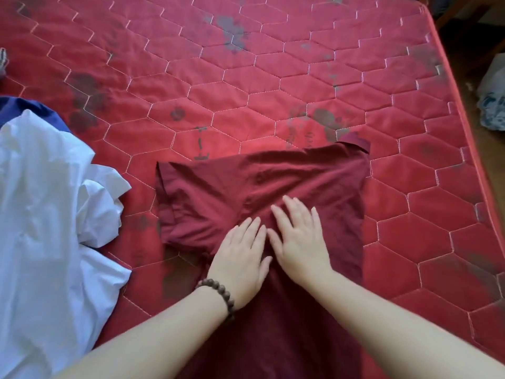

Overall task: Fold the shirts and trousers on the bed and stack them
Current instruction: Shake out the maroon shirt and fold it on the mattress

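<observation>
While a dark red shirt (262, 181) lies spread on the red quilted bed (246, 77), its length running from the person outward, both hands press it flat with straight fingers. Left hand (240, 258) and right hand (297, 236) sit side by side mid-shirt. Left of it lies a white garment pile (49, 203); floor shows far right.

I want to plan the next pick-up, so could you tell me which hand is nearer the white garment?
Left. The left hand rests on the maroon shirt nearer the white garment; the right hand lies beyond it.
</observation>
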Demonstrator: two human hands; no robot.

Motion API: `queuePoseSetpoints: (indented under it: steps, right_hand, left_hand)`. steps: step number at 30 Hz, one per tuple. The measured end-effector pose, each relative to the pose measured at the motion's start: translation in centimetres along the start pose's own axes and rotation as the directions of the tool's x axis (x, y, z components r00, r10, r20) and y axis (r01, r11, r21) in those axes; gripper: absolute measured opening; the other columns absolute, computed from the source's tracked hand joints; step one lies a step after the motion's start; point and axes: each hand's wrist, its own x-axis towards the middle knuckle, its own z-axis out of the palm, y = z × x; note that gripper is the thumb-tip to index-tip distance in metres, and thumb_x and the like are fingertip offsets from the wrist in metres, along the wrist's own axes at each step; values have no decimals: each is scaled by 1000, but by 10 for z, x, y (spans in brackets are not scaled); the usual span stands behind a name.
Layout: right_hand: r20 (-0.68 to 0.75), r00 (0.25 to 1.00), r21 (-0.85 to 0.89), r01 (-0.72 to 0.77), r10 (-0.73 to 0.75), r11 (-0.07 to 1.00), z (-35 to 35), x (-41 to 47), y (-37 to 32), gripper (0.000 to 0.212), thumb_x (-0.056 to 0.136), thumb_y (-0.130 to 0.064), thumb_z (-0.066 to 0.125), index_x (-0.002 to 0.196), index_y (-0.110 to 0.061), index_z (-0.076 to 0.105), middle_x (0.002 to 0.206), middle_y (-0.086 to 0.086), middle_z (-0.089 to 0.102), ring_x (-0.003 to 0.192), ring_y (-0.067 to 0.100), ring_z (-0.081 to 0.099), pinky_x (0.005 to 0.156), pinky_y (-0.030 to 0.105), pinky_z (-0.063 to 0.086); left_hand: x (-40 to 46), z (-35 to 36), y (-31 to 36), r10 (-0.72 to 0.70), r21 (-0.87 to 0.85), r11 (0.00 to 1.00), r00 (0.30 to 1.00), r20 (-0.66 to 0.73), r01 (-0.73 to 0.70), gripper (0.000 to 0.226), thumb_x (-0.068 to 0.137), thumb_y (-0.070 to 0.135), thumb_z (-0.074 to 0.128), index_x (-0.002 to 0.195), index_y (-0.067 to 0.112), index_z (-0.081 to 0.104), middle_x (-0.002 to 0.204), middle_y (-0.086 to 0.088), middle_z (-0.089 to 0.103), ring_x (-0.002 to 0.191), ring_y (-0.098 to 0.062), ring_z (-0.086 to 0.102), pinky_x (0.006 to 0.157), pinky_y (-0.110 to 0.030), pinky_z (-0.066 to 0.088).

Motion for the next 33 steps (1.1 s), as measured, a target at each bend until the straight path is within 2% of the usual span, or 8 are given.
queuePoseSetpoints:
  steps: [2, 5, 7, 9, 15, 24, 29, 33]
  right_hand:
    - [116, 993, -114, 22, -9, 993, 9, -13, 10, 61, 95, -56, 28, 151, -32, 25, 161, 0, 14, 149, 22, 10, 118, 54, 3]
    - [120, 970, -242, -177, 211, 954, 4, -22, 50, 67, 93, -64, 17, 153, -37, 6, 162, -3, -1, 149, 19, -4, 117, 54, -8]
    - [69, 937, -282, -311, 343, 908, -4, -34, 61, 67, 96, -58, 20, 154, -27, 11, 162, 4, 3, 149, 21, -3, 117, 56, -6]
    - [-4, 948, -228, -310, 318, 923, -8, -53, 46, 63, 100, -49, 28, 153, -15, 23, 160, 11, 14, 149, 25, 6, 117, 57, 1]
    - [103, 993, -77, -54, 62, 996, 17, -137, -53, 57, 95, -31, 30, 148, -10, 35, 157, 6, 26, 146, 24, 21, 115, 58, 22]
    - [55, 920, -201, -370, 388, 907, 15, -230, -35, 62, 100, -43, 36, 152, -12, 24, 160, 7, 16, 149, 23, 11, 118, 56, 4]
    - [114, 976, -125, -170, 184, 978, 37, -282, -114, 58, 96, -37, 30, 149, -14, 32, 158, 3, 22, 147, 21, 18, 116, 58, 17]
    - [104, 950, -101, -285, 295, 953, 52, -323, -127, 58, 97, -43, 31, 151, -23, 28, 159, 3, 20, 148, 21, 14, 118, 54, 10]
  left_hand:
    - [-8, 10, -14, -42, 139, 990, 997, 69, 32, 65, 92, 51, 36, 148, 18, 36, 155, -5, 31, 144, -23, 27, 117, -43, 24]
    - [-17, 9, -49, -160, 230, 962, 986, 55, 143, 69, 91, 59, 19, 151, 27, 24, 159, -2, 21, 147, -24, 18, 118, -47, 15]
    - [-26, 3, -55, -261, 277, 929, 965, 21, 245, 69, 91, 56, 17, 151, 22, 23, 159, -5, 22, 147, -25, 17, 118, -49, 10]
    - [-38, -1, -43, -267, 274, 924, 963, -34, 266, 69, 92, 49, 23, 150, 12, 27, 157, -10, 25, 147, -27, 18, 118, -50, 10]
    - [-99, 21, 29, 69, 179, 980, 991, 115, -89, 58, 92, 31, 31, 145, 8, 39, 153, -8, 34, 144, -23, 27, 116, -45, 26]
    - [-173, 17, -22, -175, 278, 951, 976, 128, 134, 69, 94, 49, 18, 152, 11, 20, 159, -9, 17, 148, -24, 13, 119, -47, 8]
    - [-228, 34, 30, 121, 158, 975, 972, 203, -154, 62, 94, 40, 24, 150, 13, 30, 158, -8, 23, 147, -24, 17, 119, -46, 15]
    - [-272, 44, 27, 90, 135, 984, 979, 185, -116, 61, 94, 44, 29, 150, 19, 30, 157, -6, 25, 146, -25, 21, 118, -49, 20]
